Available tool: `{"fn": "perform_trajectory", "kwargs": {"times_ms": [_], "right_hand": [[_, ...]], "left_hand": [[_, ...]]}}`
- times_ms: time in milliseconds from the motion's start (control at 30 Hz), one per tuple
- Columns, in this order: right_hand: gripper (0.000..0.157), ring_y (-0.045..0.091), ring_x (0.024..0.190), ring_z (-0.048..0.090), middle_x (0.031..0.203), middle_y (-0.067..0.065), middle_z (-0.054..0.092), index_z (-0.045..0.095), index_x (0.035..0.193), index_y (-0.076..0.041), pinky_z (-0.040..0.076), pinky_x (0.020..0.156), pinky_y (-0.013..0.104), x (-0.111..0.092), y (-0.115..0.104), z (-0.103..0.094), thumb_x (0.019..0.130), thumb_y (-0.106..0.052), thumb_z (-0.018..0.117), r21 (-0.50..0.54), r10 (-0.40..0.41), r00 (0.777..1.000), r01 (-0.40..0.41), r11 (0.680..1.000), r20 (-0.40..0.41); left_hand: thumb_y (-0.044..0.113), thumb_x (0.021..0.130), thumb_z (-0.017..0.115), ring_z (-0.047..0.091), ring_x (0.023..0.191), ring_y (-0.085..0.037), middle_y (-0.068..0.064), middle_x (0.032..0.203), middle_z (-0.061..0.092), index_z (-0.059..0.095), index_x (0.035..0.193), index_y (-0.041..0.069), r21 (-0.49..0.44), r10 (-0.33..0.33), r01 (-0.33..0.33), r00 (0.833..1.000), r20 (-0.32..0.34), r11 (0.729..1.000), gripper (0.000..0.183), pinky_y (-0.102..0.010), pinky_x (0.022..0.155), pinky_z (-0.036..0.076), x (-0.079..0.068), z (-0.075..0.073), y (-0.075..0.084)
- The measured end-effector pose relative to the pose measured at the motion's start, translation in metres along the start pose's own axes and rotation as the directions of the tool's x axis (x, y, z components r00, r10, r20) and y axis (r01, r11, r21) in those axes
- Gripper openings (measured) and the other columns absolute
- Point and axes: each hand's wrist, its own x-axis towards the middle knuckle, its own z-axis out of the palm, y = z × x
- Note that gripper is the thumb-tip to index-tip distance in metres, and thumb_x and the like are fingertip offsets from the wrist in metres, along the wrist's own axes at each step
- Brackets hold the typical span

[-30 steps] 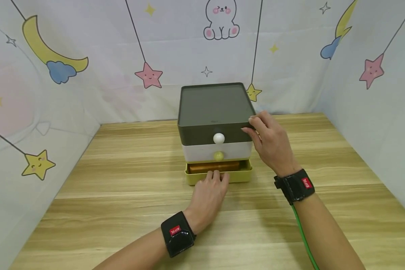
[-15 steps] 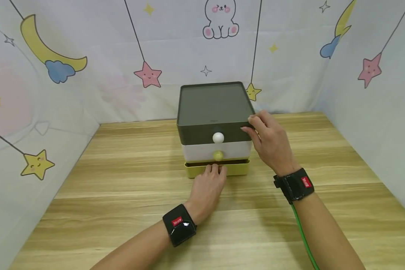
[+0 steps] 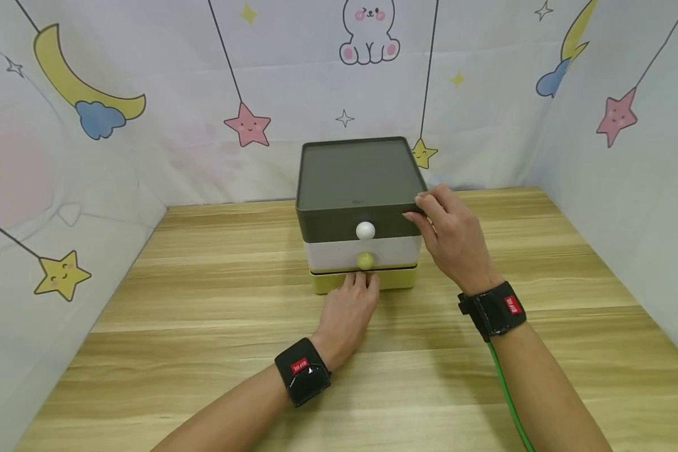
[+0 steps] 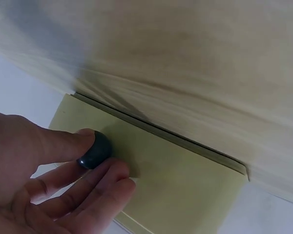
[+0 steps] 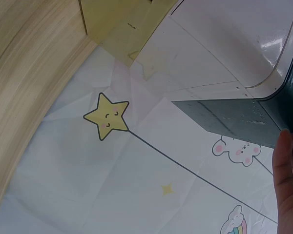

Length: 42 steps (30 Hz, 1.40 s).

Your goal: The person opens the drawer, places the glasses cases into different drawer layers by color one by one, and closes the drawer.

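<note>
A small three-tier drawer unit (image 3: pixel 361 176) stands on the table, dark grey on top, white in the middle and yellow at the bottom. My left hand (image 3: pixel 346 317) is at the front of the yellow bottom drawer (image 3: pixel 398 280). Thumb and fingers pinch its dark round knob (image 4: pixel 100 152), as the left wrist view shows. The drawer sits pushed in beneath the white tier, its inside hidden. My right hand (image 3: pixel 457 242) grips the front right top corner of the unit, thumb on the grey front and fingers over the rim.
Above the yellow drawer are a white knob (image 3: pixel 365 231) and a yellow knob (image 3: pixel 365 261) on the upper tiers. Printed cloth walls (image 3: pixel 192 150) enclose the wooden table (image 3: pixel 203 326) at the back and sides. A green cable (image 3: pixel 505 392) runs along the right forearm.
My left hand has pushed the yellow drawer inward, away from me, and the copper-coloured thing inside has gone out of sight. My right hand stays at the corner.
</note>
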Motion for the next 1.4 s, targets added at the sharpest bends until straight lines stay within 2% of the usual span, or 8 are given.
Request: {"fn": "perform_trajectory", "kwargs": {"times_ms": [1067, 1400], "right_hand": [[0.020, 0.019, 0.063, 0.041, 0.086, 0.013, 0.049, 0.061, 0.099, 0.001, 0.039, 0.054, 0.032, 0.0013, 0.0003, -0.0008, 0.089, -0.014, 0.068, 0.001, 0.000, 1.000, 0.000, 1.000, 0.001], [0.019, 0.019, 0.062, 0.041, 0.086, 0.013, 0.049, 0.061, 0.098, 0.001, 0.039, 0.054, 0.032, 0.0005, -0.0007, -0.0006, 0.088, -0.014, 0.068, 0.002, -0.002, 1.000, 0.002, 1.000, 0.002]], "left_hand": [[0.002, 0.088, 0.063, 0.056, 0.079, -0.021, -0.009, 0.088, 0.058, 0.055, 0.104, 0.007, -0.010, -0.002, 0.002, 1.000, 0.008, 1.000, 0.018, -0.030, 0.051, 0.054, 0.0042, 0.0035, -0.0041], [0.001, 0.084, 0.066, 0.057, 0.081, -0.022, -0.011, 0.092, 0.059, 0.054, 0.103, 0.008, -0.046, 0.007, -0.007, 1.000, 0.007, 0.999, 0.023, -0.032, 0.050, 0.054, 0.0036, 0.0038, -0.0089]]}}
